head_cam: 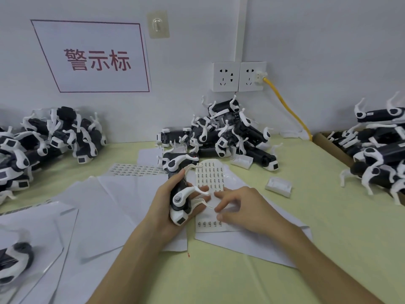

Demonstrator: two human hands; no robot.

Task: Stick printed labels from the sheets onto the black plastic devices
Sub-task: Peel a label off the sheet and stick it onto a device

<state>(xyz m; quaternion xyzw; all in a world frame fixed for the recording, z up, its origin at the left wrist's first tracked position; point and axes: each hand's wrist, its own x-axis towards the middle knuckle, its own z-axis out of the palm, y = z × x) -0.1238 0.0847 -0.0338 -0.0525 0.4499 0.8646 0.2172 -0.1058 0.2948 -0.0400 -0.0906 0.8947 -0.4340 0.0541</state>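
My left hand (163, 201) grips a black plastic device (180, 201) with white legs, held upright just above the table in the centre. To its right lies a label sheet (210, 178) with rows of small printed labels, partly emptied in the middle. My right hand (238, 208) rests on that sheet with its fingertips curled down onto the bare backing, close to the device's white legs. Whether a label sits under the fingertips cannot be told. A second label sheet (133, 170) lies further back on the left.
Heaps of black-and-white devices lie at the left (43, 139), at the back centre (223, 132) and in a cardboard box (328, 139) at the right. Used white backing papers (105, 207) cover the yellow-green table. A yellow cable (289, 110) hangs from the wall sockets. A small white part (278, 186) lies right of the sheet.
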